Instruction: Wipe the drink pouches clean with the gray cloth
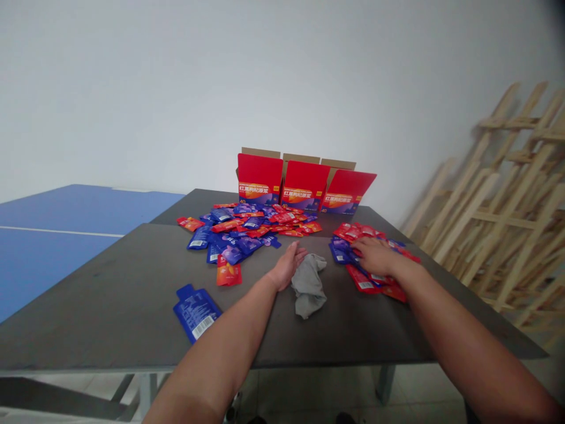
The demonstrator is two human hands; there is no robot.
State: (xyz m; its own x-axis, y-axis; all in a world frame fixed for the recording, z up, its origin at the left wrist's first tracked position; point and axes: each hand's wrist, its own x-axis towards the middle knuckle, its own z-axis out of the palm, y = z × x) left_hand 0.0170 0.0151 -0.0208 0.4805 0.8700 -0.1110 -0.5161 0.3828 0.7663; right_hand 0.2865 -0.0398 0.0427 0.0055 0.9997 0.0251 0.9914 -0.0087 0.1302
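Note:
My left hand rests on its edge on the dark table, fingers stretched out and holding nothing. Right beside it lies a crumpled grey cloth. On the right, my right hand lies over a pile of red and blue pouches, its fingers apart and touching them; the undersides of the fingers are hidden. A larger heap of red and blue pouches spreads beyond my left hand. One blue pouch lies alone near the front, partly behind my left forearm.
Three open red boxes, a left one, a middle one and a right one, stand in a row at the table's back. A blue table-tennis table adjoins on the left. Wooden frames lean against the wall at right.

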